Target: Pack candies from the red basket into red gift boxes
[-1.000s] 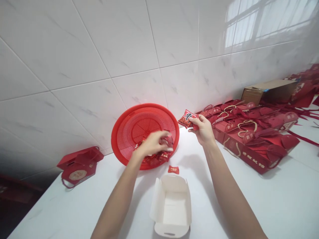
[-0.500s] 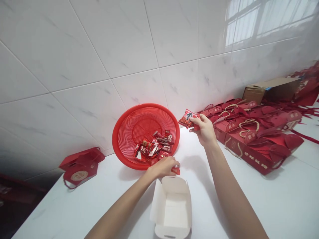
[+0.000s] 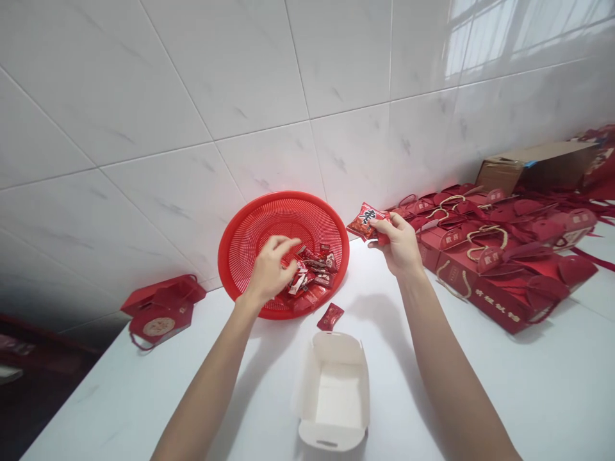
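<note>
My right hand (image 3: 401, 243) grips a red snack packet (image 3: 364, 221) with dark lettering, held above the table to the right of the basket. Over the left part of a tilted red plastic basket (image 3: 235, 221) hovers my left hand (image 3: 273, 269), its fingers apart and nothing seen in them. Wrapped sweets (image 3: 312, 272) lie heaped in the basket's lower right, partly hidden by that hand. One red wrapped sweet (image 3: 330, 316) lies on the table between the basket and an open white paper box (image 3: 334, 442). Inside the box only bare white card shows.
Rows of red gift boxes (image 3: 494, 301) with cord handles stand on the right of the white table (image 3: 120, 410). Behind them is a cardboard carton (image 3: 502, 173). A single red gift box (image 3: 163, 314) sits at the left, against the tiled wall (image 3: 259, 77).
My left hand has let go of a red sweet near the white box and moved up and left over the basket. My right hand still holds its packet, almost unmoved.
</note>
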The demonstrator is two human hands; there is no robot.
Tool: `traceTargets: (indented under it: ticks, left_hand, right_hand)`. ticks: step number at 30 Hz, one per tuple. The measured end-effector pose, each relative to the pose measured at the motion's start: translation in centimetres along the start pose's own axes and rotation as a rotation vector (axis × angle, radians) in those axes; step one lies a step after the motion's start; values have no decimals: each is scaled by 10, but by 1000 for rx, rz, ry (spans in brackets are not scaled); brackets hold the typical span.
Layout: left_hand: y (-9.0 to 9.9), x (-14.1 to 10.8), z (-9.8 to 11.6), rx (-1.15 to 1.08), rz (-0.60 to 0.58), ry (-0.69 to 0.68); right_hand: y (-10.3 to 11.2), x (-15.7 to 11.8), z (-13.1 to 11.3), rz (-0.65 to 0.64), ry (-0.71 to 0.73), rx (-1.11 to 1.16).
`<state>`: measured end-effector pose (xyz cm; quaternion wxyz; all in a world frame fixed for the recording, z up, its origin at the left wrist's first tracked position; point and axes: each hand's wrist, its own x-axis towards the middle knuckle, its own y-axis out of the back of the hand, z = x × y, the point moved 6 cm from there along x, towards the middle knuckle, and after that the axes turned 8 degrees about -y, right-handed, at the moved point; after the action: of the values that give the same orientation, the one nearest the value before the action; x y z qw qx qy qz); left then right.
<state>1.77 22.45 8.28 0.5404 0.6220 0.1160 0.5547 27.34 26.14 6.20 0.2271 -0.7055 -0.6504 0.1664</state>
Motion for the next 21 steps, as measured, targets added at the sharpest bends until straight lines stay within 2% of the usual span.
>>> traceTargets:
  ticks: [3,5,7,9,12,14,16,18,19,21]
  left_hand:
    - [-48,-22,22,-103,-445,-79]
    - [-82,-44,35,-42,-682,-103]
    - [-107,-60,38,49,-800,-48]
    - [-119,-67,38,84,-819,-6]
    - [-112,-64,40,-25,-779,-36]
    - [-92,-54,36,-119,-676,-51]
    - [-59,-39,22,-106,-454,-23]
    - [-21,-23,3,47,-155,19]
    - [-6,-17,-6,110,-49,37]
    - [5,-2,-20,136,29,48]
  right_hand:
    - [-1,-1,0,10,-1,11]
    - [-2,-1,0,13,-1,15]
    - [-2,-2,0,11,0,12]
    - [-2,-1,0,9,3,8]
    - [0,0,1,7,10,6]
    - [0,0,1,0,14,-3]
    - [1,0,1,-3,14,-11]
    - [0,0,1,1,7,-14]
    - [0,0,2,6,3,-12]
    - [-1,-1,2,13,-2,-7]
